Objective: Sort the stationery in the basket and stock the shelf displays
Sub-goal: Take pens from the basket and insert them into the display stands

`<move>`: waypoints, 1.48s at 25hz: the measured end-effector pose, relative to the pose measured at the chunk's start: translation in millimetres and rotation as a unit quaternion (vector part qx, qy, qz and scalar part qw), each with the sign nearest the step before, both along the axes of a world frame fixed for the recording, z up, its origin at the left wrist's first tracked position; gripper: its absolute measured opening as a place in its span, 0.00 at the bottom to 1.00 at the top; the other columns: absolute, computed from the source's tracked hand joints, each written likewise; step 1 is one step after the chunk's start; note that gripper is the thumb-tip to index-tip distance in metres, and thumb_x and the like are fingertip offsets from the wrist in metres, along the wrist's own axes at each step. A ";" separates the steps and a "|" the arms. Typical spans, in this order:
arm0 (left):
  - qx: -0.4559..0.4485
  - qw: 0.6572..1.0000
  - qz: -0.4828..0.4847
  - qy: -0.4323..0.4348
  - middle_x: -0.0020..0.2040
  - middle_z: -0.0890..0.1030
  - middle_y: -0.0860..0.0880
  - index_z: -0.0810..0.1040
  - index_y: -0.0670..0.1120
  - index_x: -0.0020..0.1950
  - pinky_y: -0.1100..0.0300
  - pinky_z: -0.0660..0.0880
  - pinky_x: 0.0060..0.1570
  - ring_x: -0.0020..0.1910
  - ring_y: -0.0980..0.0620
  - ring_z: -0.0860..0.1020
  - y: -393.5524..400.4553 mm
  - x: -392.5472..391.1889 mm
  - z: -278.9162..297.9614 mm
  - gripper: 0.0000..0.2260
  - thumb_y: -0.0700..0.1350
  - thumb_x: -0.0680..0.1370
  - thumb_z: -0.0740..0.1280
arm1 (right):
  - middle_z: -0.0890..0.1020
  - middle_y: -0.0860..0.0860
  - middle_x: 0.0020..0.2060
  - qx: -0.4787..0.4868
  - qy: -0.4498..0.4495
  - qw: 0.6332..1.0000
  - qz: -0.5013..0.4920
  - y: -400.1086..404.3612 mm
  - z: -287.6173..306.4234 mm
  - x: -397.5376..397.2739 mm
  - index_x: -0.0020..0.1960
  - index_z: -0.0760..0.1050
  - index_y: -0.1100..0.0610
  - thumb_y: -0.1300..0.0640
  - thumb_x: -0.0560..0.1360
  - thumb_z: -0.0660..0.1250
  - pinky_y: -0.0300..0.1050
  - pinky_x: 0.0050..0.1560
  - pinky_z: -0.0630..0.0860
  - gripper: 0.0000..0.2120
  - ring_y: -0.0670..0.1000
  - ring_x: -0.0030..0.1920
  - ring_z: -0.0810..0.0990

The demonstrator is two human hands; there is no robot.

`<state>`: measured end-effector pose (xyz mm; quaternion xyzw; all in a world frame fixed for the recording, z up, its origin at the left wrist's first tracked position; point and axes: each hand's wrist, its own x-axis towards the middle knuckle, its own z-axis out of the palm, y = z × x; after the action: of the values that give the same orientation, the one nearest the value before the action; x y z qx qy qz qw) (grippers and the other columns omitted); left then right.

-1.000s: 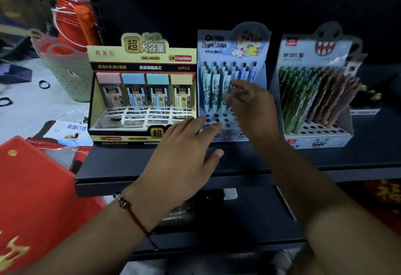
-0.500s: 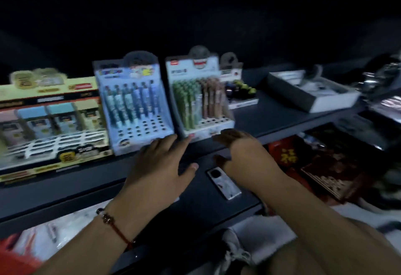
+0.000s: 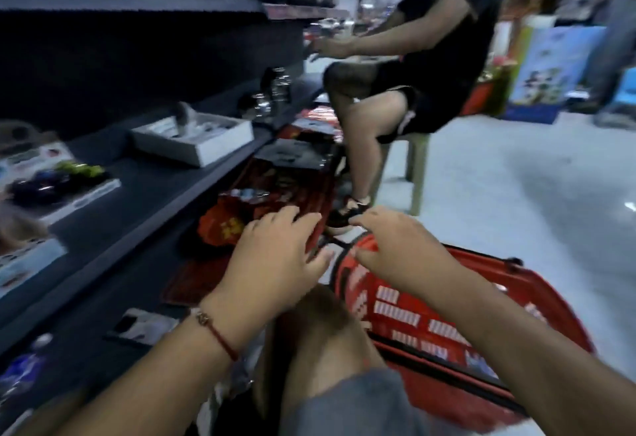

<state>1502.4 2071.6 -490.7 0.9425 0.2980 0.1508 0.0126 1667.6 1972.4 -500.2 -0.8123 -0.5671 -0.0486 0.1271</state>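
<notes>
A red plastic basket (image 3: 457, 325) stands on the floor at my right, beside my bare knee. My right hand (image 3: 395, 243) hovers over the basket's near rim, fingers loosely bent and holding nothing. To its left my left hand (image 3: 275, 256), a red cord on the wrist, is spread flat in the air with nothing in it. The dark shelf (image 3: 144, 201) runs along the left; it carries a white tray box (image 3: 196, 139) and blurred display boxes (image 3: 31, 256) at the left edge. The basket's contents are blurred.
A person in black sits on a plastic stool (image 3: 413, 160) just ahead, one foot near the basket. Red packets (image 3: 275, 187) lie on the lower shelf. A small flat pack (image 3: 144, 325) lies on the lower ledge. Pale floor (image 3: 516, 194) spreads to the right.
The view has swung right, from the pen displays to the aisle and the red basket. Both hands left the shelf edge and now hang over the basket and my knee.
</notes>
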 end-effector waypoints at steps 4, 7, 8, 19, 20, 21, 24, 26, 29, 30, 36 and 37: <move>0.010 0.993 -0.109 0.044 0.62 0.75 0.50 0.71 0.55 0.69 0.51 0.73 0.59 0.61 0.47 0.75 -53.4 83.8 -4.1 0.31 0.68 0.71 0.51 | 0.75 0.51 0.67 -0.061 -0.005 0.992 -0.110 -90.7 -13.8 65.0 0.72 0.69 0.50 0.44 0.76 0.65 0.48 0.68 0.68 0.26 0.53 0.67 0.72; -0.035 0.980 -0.173 0.089 0.70 0.71 0.50 0.67 0.55 0.73 0.52 0.68 0.66 0.69 0.48 0.70 -75.6 137.2 -27.9 0.29 0.66 0.75 0.58 | 0.73 0.51 0.69 -0.106 0.036 0.976 -0.185 -149.0 -50.4 112.2 0.74 0.68 0.50 0.45 0.77 0.65 0.48 0.69 0.67 0.27 0.54 0.69 0.71; -0.051 0.975 -0.187 0.108 0.71 0.70 0.49 0.65 0.55 0.74 0.53 0.66 0.68 0.70 0.48 0.68 -80.0 149.5 -40.7 0.29 0.65 0.76 0.59 | 0.74 0.51 0.68 -0.125 0.058 0.969 -0.205 -165.0 -66.5 123.6 0.74 0.68 0.50 0.45 0.77 0.65 0.49 0.68 0.68 0.27 0.54 0.68 0.72; -0.173 0.905 -0.271 0.279 0.67 0.72 0.49 0.64 0.54 0.74 0.47 0.67 0.66 0.66 0.46 0.70 -93.8 246.2 -177.0 0.27 0.63 0.78 0.60 | 0.80 0.49 0.42 -0.299 0.347 0.834 -0.306 -169.5 -263.7 210.7 0.55 0.76 0.57 0.54 0.78 0.66 0.39 0.38 0.75 0.09 0.47 0.41 0.78; -0.180 0.898 -0.274 0.292 0.66 0.72 0.48 0.65 0.54 0.73 0.47 0.67 0.66 0.65 0.46 0.71 -93.5 251.7 -189.1 0.26 0.63 0.78 0.60 | 0.77 0.48 0.40 -0.319 0.361 0.821 -0.307 -169.1 -285.6 212.5 0.58 0.75 0.58 0.55 0.79 0.66 0.35 0.33 0.70 0.10 0.46 0.38 0.76; -0.184 0.895 -0.271 0.302 0.65 0.72 0.48 0.65 0.53 0.73 0.46 0.66 0.66 0.65 0.45 0.71 -90.9 256.7 -199.8 0.26 0.63 0.78 0.60 | 0.76 0.48 0.41 -0.338 0.361 0.814 -0.304 -167.2 -306.4 216.1 0.60 0.72 0.59 0.55 0.79 0.66 0.34 0.31 0.67 0.12 0.46 0.39 0.75; -0.204 0.895 -0.262 0.298 0.66 0.71 0.47 0.64 0.52 0.73 0.45 0.63 0.68 0.66 0.45 0.69 -74.3 272.9 -223.0 0.26 0.62 0.78 0.60 | 0.80 0.53 0.50 -0.330 0.399 0.781 -0.348 -157.9 -363.8 234.4 0.64 0.71 0.59 0.56 0.76 0.69 0.38 0.36 0.74 0.18 0.49 0.44 0.78; -0.222 0.893 -0.259 0.292 0.68 0.71 0.48 0.64 0.52 0.74 0.45 0.63 0.68 0.67 0.45 0.68 -68.9 276.0 -232.8 0.26 0.61 0.79 0.60 | 0.82 0.55 0.49 -0.306 0.431 0.738 -0.419 -154.0 -389.4 238.3 0.64 0.75 0.60 0.56 0.74 0.70 0.44 0.40 0.81 0.19 0.51 0.44 0.81; -0.260 0.879 -0.254 0.309 0.69 0.70 0.48 0.63 0.52 0.74 0.45 0.66 0.67 0.68 0.45 0.68 -65.5 275.7 -247.2 0.26 0.61 0.79 0.59 | 0.78 0.60 0.59 -0.283 0.388 0.713 -0.512 -149.3 -418.3 237.3 0.67 0.71 0.63 0.55 0.74 0.70 0.47 0.51 0.79 0.24 0.58 0.56 0.80; -0.278 0.873 -0.252 0.311 0.69 0.69 0.48 0.63 0.52 0.74 0.46 0.68 0.66 0.68 0.46 0.68 -65.1 276.9 -250.0 0.26 0.61 0.79 0.59 | 0.75 0.61 0.63 -0.285 0.360 0.721 -0.519 -150.3 -426.3 238.1 0.68 0.68 0.64 0.56 0.75 0.69 0.47 0.54 0.76 0.25 0.59 0.61 0.77; -0.335 0.852 -0.260 0.309 0.70 0.69 0.50 0.60 0.53 0.76 0.47 0.69 0.66 0.68 0.48 0.68 -67.6 284.0 -258.2 0.27 0.61 0.79 0.60 | 0.73 0.60 0.63 -0.269 0.343 0.724 -0.534 -159.0 -449.3 238.6 0.64 0.71 0.63 0.55 0.73 0.66 0.48 0.55 0.69 0.22 0.60 0.62 0.73; -0.344 0.848 -0.259 0.308 0.71 0.68 0.50 0.60 0.53 0.76 0.47 0.69 0.66 0.69 0.48 0.67 -68.2 285.0 -258.6 0.27 0.61 0.79 0.60 | 0.72 0.60 0.64 -0.263 0.330 0.729 -0.539 -156.2 -446.4 237.0 0.65 0.70 0.63 0.55 0.74 0.66 0.50 0.58 0.70 0.22 0.61 0.63 0.72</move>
<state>1787.4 2003.4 -749.2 0.9189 0.0649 -0.2684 0.2817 1904.6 1816.2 -946.6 -0.9473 0.0539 0.3132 0.0403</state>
